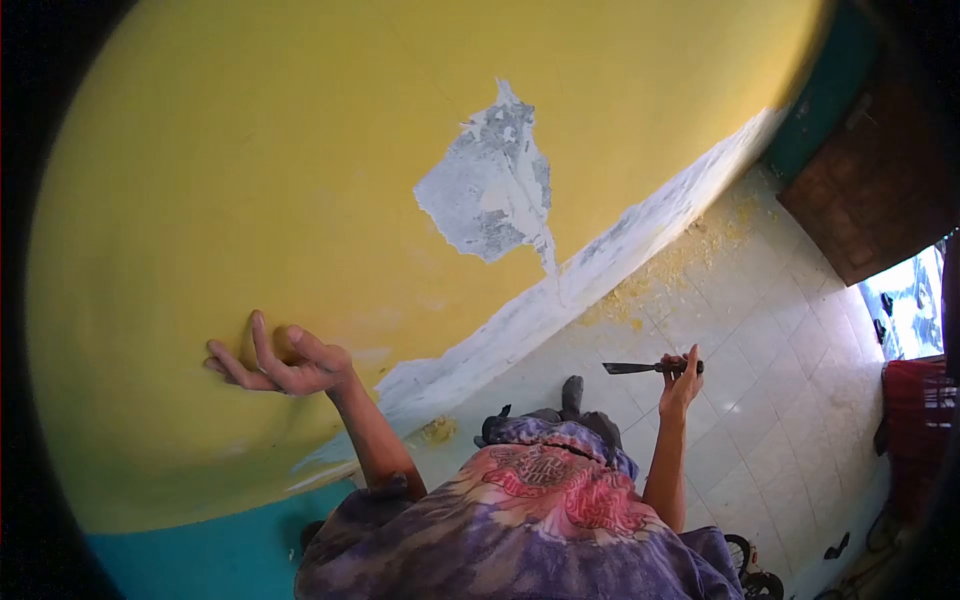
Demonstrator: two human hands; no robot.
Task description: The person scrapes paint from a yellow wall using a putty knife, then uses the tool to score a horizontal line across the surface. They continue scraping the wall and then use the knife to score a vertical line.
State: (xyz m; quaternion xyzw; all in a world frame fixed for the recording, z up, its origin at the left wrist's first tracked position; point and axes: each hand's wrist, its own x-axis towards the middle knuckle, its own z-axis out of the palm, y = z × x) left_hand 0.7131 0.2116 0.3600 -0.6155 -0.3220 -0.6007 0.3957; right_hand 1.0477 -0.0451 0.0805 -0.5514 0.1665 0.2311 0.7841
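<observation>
Fingers [262, 345] of the left hand [290, 368] lie spread and empty on the yellow wall [250, 150], seemingly for support, while the right hand [680, 385] grips a scraper [632, 368] clear of it, over the tiled floor [780, 340].

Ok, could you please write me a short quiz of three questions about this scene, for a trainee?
1. True or false: the left hand touches the yellow wall with its fingers spread.
2. What does the right hand hold? A) a paint roller B) a scraper C) a sponge
3. Where do the loose yellow paint flakes lie?

Key
1. True.
2. B, with the blade pointing towards the wall.
3. On the tiled floor, along the foot of the wall.
</observation>
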